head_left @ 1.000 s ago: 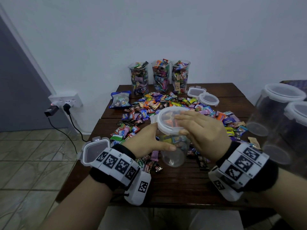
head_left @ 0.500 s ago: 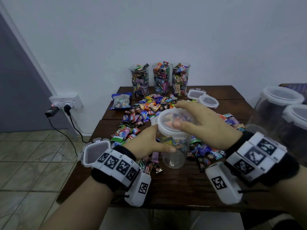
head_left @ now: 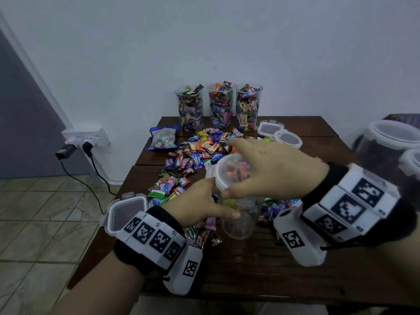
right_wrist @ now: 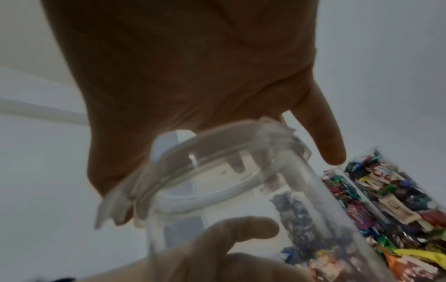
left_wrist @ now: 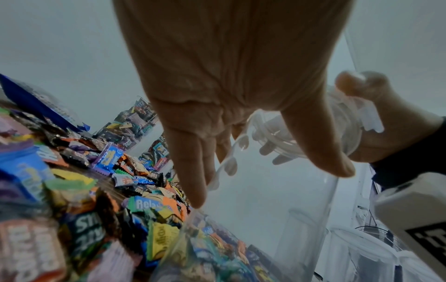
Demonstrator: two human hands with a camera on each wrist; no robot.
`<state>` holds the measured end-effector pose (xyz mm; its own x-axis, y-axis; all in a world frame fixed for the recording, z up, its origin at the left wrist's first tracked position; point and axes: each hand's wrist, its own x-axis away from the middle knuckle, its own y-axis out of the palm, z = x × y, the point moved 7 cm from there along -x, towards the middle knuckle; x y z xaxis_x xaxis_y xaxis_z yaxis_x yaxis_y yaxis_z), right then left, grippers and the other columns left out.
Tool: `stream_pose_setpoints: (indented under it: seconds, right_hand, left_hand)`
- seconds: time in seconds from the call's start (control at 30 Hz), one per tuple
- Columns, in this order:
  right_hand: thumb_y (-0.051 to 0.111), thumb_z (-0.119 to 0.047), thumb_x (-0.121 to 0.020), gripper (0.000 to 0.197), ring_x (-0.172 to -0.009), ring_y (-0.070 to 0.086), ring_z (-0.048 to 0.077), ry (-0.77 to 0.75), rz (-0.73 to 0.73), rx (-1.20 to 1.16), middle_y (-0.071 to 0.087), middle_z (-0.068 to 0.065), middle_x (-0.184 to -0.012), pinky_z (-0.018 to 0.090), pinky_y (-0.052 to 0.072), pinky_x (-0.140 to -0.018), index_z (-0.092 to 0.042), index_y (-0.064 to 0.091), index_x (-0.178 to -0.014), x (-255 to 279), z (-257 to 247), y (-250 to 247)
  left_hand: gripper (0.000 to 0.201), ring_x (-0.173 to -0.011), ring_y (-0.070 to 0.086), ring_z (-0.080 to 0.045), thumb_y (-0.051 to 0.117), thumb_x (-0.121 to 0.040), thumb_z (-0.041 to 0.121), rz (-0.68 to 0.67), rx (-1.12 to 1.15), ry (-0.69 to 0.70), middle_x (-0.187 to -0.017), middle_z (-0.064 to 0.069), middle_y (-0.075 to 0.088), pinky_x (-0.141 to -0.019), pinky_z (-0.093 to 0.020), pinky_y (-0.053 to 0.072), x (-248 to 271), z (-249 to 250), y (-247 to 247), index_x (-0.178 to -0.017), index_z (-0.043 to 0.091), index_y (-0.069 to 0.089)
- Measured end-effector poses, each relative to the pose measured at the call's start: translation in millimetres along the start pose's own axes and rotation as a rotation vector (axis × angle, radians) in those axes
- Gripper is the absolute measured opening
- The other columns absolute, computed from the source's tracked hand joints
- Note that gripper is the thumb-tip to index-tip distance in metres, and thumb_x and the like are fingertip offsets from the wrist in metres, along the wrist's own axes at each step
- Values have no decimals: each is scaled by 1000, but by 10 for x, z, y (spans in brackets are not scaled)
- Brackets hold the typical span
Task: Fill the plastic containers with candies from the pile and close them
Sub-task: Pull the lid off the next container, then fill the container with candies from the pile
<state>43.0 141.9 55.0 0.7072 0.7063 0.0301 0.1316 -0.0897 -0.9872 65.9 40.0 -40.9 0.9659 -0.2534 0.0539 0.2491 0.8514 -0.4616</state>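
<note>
The dark wooden surface [head_left: 261, 264] carries a wide pile of wrapped candies [head_left: 195, 155] across its middle. Three filled containers [head_left: 218, 105] stand in a row at the far edge, against the wall. Near the front, a clear container [head_left: 238, 226] stands upright, the left hand [head_left: 200, 201] wrapped round its side, fingers [left_wrist: 193, 171] curled on the wall. The right hand [head_left: 272, 169] grips the round lid [head_left: 229, 171] by its rim, at the container's mouth.

A clear, empty plastic container [head_left: 238, 220] stands upright beside the colourful wrapped-candy pile [head_left: 200, 153], its round translucent lid [head_left: 229, 171] tilted on top.
</note>
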Motion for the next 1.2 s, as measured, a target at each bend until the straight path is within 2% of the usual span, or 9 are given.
stream_pose_setpoints:
  seconds: [0.13, 0.3, 0.4, 0.53, 0.67, 0.8, 0.93, 1.03, 1.2]
  right_hand:
    - [59, -58, -70, 78, -99, 52, 23, -24, 67, 16, 49, 0, -118, 41, 47, -85, -23, 32, -135, -26, -95, -20]
    - [59, -55, -78, 64, -109, 48, 15, 44, 10, -202, 49, -7, -121, 34, 41, -89, -29, 40, -134, -67, 36, -75]
    - [59, -61, -67, 62, -94, 55, 12, 97, -32, -349, 59, -8, -102, 27, 41, -73, -30, 53, -120, -129, 114, -156]
    - [54, -51, -57, 50, -69, 58, 14, 130, -64, -809, 69, 10, -87, 25, 44, -60, -19, 70, -92, -230, 305, -239]
    - [55, -39, -80, 28, -66, 55, 23, 324, 45, -950, 64, 9, -78, 30, 44, -60, -13, 63, -86, -431, 884, -233]
    - [60, -44, -82, 39, -85, 55, 28, 488, 181, -596, 55, 8, -98, 43, 47, -81, -11, 55, -102, -652, 1611, -168]
    - [62, -66, -60, 75, -82, 50, 27, 623, 163, -437, 54, 14, -96, 33, 39, -67, -6, 54, -103, -727, 2066, 52]
    - [67, -49, -77, 71, -91, 49, 30, 720, 167, -398, 53, 20, -114, 33, 38, -69, 2, 45, -122, -782, 2359, 205]
    - [70, -40, -79, 88, -122, 44, 41, 814, 145, -416, 39, 26, -140, 46, 40, -91, 1, 26, -143, -910, 2612, 355]
  left_hand:
    - [76, -113, 57, -15, 79, -60, 50, 4, 9, -2, -121, 3, 63, -99, -47, 45, 2, -2, -3, -126, 19, 55]
    - [83, -117, 53, 2, 83, -70, 24, -2, 96, -43, -126, 18, 56, -101, -31, 46, 3, -47, -7, -135, 36, 34]
    - [78, -117, 49, 6, 80, -72, 19, -18, 96, -40, -122, 28, 51, -97, -20, 44, 2, -9, -3, -124, 49, 32]
    - [89, -123, 47, 0, 83, -67, 25, -30, 132, -34, -129, 23, 45, -105, -33, 42, 19, -2, 4, -134, 47, 27]
    - [89, -126, 46, -2, 84, -64, 32, -38, 149, -33, -135, 17, 43, -107, -41, 41, 13, -4, 8, -133, 48, 30]
    - [91, -127, 46, -4, 83, -58, 41, -49, 154, -35, -138, 14, 42, -107, -42, 40, 17, 15, 24, -133, 49, 31]
    - [85, -125, 47, -1, 83, -65, 20, -41, 162, -48, -133, 18, 45, -106, -40, 42, 8, 1, 13, -124, 53, 33]
    - [86, -124, 46, 3, 84, -65, 17, -50, 182, -63, -126, 28, 48, -106, -39, 42, -1, -16, 7, -123, 57, 33]
    - [86, -122, 46, 9, 82, -67, 10, -40, 198, -85, -120, 35, 50, -100, -25, 46, -13, -43, -1, -121, 56, 35]
